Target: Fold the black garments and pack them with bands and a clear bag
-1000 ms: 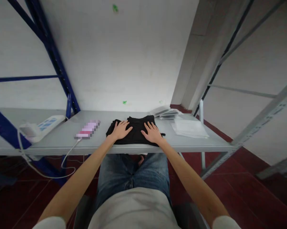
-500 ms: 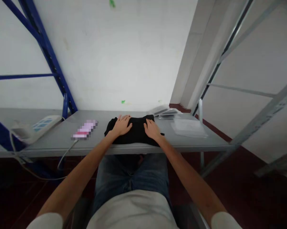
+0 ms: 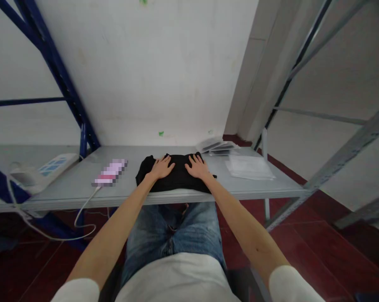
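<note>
A folded piece of black cloth [image 3: 179,178] lies on the grey shelf top [image 3: 233,188] close to its front edge; its exact kind of garment does not show. My left hand [image 3: 162,167] rests palm down on the left part of the cloth, fingers spread and pointing away from me. On the right part lies my right hand [image 3: 197,167], also flat with its fingers apart. Neither hand grips the cloth; both press or rest on its upper face.
Left of the cloth lies a phone [image 3: 110,173] with a white cable [image 3: 85,205] running over the edge. A power strip [image 3: 52,170] sits farther left. Flat white packets [image 3: 219,147] and clear plastic bags [image 3: 250,167] lie at right. Blue posts [image 3: 63,79] and a wall bound the shelf.
Both hands stay on the black cloth. My right hand has shifted slightly left and its fingers are more spread. The view has moved a little and become brighter.
</note>
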Motion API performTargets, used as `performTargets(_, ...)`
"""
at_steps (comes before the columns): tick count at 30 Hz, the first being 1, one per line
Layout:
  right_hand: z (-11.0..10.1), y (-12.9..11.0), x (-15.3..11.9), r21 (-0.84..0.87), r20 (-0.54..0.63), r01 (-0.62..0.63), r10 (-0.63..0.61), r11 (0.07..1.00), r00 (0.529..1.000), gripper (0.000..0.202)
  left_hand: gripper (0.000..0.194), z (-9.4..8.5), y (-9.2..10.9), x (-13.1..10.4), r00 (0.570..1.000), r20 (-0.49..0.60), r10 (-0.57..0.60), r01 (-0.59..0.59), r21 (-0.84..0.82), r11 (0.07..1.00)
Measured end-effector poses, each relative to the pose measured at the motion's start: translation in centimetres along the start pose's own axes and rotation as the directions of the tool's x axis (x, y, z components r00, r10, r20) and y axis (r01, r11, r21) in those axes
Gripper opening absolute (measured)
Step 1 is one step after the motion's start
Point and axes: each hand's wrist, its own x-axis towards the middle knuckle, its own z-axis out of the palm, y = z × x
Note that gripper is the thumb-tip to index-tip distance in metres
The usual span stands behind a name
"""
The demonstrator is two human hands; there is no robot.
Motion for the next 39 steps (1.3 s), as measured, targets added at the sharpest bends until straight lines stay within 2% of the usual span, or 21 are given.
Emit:
performTargets(4,-0.3,0.2,0.6,-0.009,0.059,-0.038,0.038,0.999,0.997,0.077,0.07,0.0,-0.4,0.4,1.0,0.01,-0.021,0.021,-0.012,1.0)
performTargets(8,-0.3,0.4,1.0,-0.006,0.002,0.009,-0.009,1.0,1.0,0.069,0.072,0.0,-0.8,1.1,0.999,0.016,-0.036,0.036,-0.02,0.999)
performTargets(12,0.0,0.5,1.1,0.0,-0.214,0.039,-0.038,0.999,0.976,0.056,0.073,-0.1,-1.0,1.4,1.0,0.012,-0.023,0.024,-0.025,0.999)
performTargets(15,-0.9,1.5,1.6,-0.02,-0.41,0.058,-0.061,0.998,0.91,0.05,0.076,-0.3,-0.8,1.4,0.999,-0.039,0.009,-0.01,-0.024,1.0)
performTargets(17,-2.5,3.2,2.4,-0.058,-0.478,0.05,-0.072,0.997,0.876,0.049,0.073,-0.7,-0.5,1.2,0.993,-0.11,0.028,-0.03,-0.013,0.999)
performTargets(20,-5.5,6.8,4.1,-0.166,-0.423,0.04,-0.108,0.985,0.9,0.055,0.065,-1.4,0.6,0.5,0.973,-0.222,0.066,-0.064,0.015,0.998)
performTargets(22,-7.2,9.3,5.2,-0.258,-0.3,0.079,-0.158,0.963,0.941,0.063,0.062,-1.8,1.9,-0.4,0.962,-0.253,0.102,-0.097,0.03,0.995)
performTargets(25,-8.4,11.6,6.0,-0.327,-0.113,0.079,-0.122,0.942,0.986,0.066,0.064,-1.8,4.1,-2.1,0.962,-0.223,0.154,-0.152,0.03,0.988)
performTargets(27,-8.4,12.0,6.0,-0.352,-0.056,0.08,-0.106,0.933,0.993,0.063,0.068,-1.5,5.4,-3.2,0.97,-0.168,0.177,-0.177,0.019,0.984)
performTargets(31,-8.2,11.6,5.8,-0.372,-0.076,0.057,-0.092,0.926,0.993,0.054,0.076,-0.6,6.3,-4.4,0.987,-0.044,0.154,-0.155,-0.01,0.988)
performTargets(39,-10.4,10.7,4.9,-0.362,-0.122,0.009,-0.057,0.932,0.991,0.04,0.087,-0.5,6.1,-4.8,0.991,-0.013,0.134,-0.134,-0.051,0.99)
